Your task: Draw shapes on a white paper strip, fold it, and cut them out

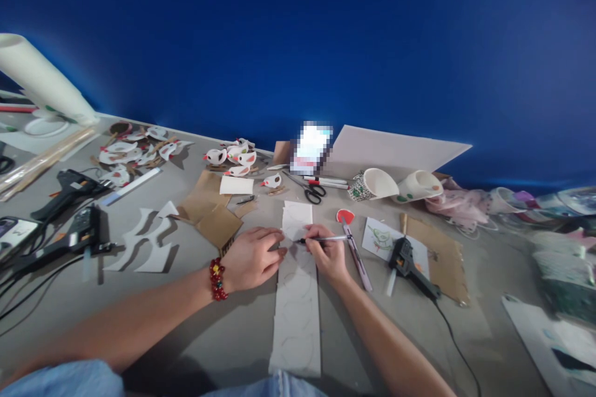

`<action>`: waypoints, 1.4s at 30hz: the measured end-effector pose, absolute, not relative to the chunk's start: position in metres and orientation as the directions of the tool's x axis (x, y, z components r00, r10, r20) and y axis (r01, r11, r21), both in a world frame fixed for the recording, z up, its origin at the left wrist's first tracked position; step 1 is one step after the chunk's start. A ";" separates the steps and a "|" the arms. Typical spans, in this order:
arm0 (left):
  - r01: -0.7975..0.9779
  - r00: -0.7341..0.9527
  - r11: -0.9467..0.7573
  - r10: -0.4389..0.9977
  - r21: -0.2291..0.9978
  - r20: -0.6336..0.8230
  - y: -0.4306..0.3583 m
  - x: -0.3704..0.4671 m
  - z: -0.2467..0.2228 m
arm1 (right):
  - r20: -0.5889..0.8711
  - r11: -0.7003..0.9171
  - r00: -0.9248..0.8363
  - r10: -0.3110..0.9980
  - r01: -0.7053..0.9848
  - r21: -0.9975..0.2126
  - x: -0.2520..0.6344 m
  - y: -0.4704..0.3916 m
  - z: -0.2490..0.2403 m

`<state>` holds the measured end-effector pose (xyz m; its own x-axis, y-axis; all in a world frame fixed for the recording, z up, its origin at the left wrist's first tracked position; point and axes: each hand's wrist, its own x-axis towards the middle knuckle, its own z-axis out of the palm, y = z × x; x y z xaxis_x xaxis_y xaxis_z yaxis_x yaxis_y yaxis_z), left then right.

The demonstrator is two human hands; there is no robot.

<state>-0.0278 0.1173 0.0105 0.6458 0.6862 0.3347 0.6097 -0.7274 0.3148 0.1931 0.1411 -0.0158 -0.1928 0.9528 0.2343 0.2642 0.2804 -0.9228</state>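
Denim point(69, 378) lies nearest, along the bottom of the head view. Just beyond it the white strip point(296, 307) runs away from the person, its long axis almost straight ahead. The right hand point(329, 254) pinches a pen point(341, 237) in a writing grip; the pen lies nearly crosswise to the strip, its tip pointing left over the far part. Whether the tip touches, I cannot tell. The left hand point(258, 257), with a bracelet point(217, 279) at its wrist, grips nothing that shows: its fingers lie loosely bent, tips at the strip's left edge. So the strip passes between the hands, rightward of the left, leftward of the right, about equally near both. Scissors point(315, 192) lie beyond; a glue gun point(407, 260) rests off to the right.
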 end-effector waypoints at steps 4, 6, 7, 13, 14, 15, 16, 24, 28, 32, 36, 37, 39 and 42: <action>0.611 0.648 -0.725 0.688 0.317 0.325 0.118 -0.028 0.011 | 0.223 0.260 -0.164 0.961 0.252 -0.932 0.192 0.141 -0.015; 0.606 0.652 -0.729 0.685 0.319 0.327 0.118 -0.028 0.010 | 0.215 0.247 -0.151 0.965 0.243 -0.938 0.192 0.141 -0.014; 0.603 0.652 -0.731 0.682 0.319 0.330 0.118 -0.029 0.010 | 0.212 0.242 -0.146 0.966 0.237 -0.941 0.192 0.141 -0.013; 0.606 0.650 -0.732 0.681 0.311 0.337 0.118 -0.028 0.009 | 0.190 0.214 -0.123 0.974 0.231 -0.949 0.192 0.140 -0.011; 0.607 0.649 -0.732 0.682 0.311 0.338 0.118 -0.028 0.009 | 0.189 0.213 -0.124 0.974 0.232 -0.949 0.192 0.140 -0.011; 0.608 0.647 -0.730 0.683 0.311 0.338 0.118 -0.028 0.009 | 0.190 0.215 -0.125 0.974 0.233 -0.948 0.192 0.140 -0.011; 0.609 0.646 -0.729 0.684 0.312 0.337 0.118 -0.028 0.010 | 0.191 0.216 -0.124 0.974 0.234 -0.948 0.192 0.140 -0.011; 0.606 0.648 -0.729 0.684 0.319 0.333 0.118 -0.028 0.008 | 0.189 0.207 -0.091 0.978 0.261 -0.943 0.193 0.139 -0.009; 0.606 0.651 -0.729 0.685 0.320 0.328 0.117 -0.029 0.008 | 0.183 0.196 -0.076 0.980 0.262 -0.945 0.193 0.139 -0.008; 0.603 0.644 -0.727 0.687 0.328 0.337 0.117 -0.029 0.008 | 0.174 0.186 -0.068 0.982 0.258 -0.948 0.193 0.139 -0.009; 0.602 0.643 -0.730 0.684 0.325 0.345 0.117 -0.028 0.009 | 0.174 0.183 -0.058 0.983 0.252 -0.950 0.194 0.139 -0.009; 0.603 0.642 -0.730 0.684 0.322 0.346 0.117 -0.028 0.009 | 0.173 0.182 -0.055 0.983 0.249 -0.951 0.194 0.139 -0.008; 0.608 0.639 -0.727 0.687 0.319 0.346 0.117 -0.028 0.009 | 0.165 0.171 -0.048 0.985 0.245 -0.954 0.194 0.139 -0.008; 0.615 0.640 -0.722 0.692 0.317 0.335 0.117 -0.028 0.010 | 0.155 0.159 -0.037 0.987 0.231 -0.960 0.194 0.139 -0.008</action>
<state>-0.0279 0.1174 0.0104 0.6395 0.6917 0.3355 0.6148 -0.7221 0.3171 0.1943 0.1389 -0.0082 -0.0366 0.9872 0.1552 0.2309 0.1595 -0.9598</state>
